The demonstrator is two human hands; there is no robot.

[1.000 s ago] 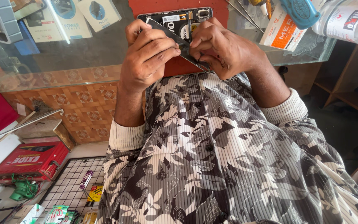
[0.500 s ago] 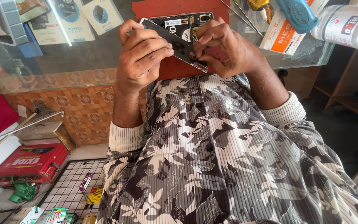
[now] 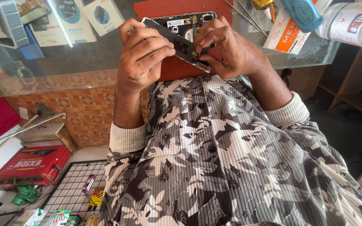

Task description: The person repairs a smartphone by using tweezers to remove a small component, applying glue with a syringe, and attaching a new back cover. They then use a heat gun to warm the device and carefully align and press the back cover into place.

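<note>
An opened phone [image 3: 185, 21] with its inner parts showing lies on a red mat [image 3: 170, 73] on a glass counter [image 3: 63, 62]. Above it I hold a dark, thin phone panel [image 3: 177, 42], tilted with its far end to the left. My left hand [image 3: 141, 54] grips the panel's left part, fingers curled over its face. The fingertips of my right hand [image 3: 227, 50] pinch the panel's lower right end. Both hands hide most of the phone's lower half.
Thin metal rods [image 3: 244, 14], a blue tool [image 3: 302, 12], an orange-and-white box [image 3: 283, 31] and a clear bottle [image 3: 352, 23] lie at the counter's right. Product boxes [image 3: 63, 21] show under the glass. A red box [image 3: 34, 161] and wire rack [image 3: 74, 192] sit on the floor.
Both hands have shifted slightly away from my body with the panel, which now stands a little more tilted above the phone.
</note>
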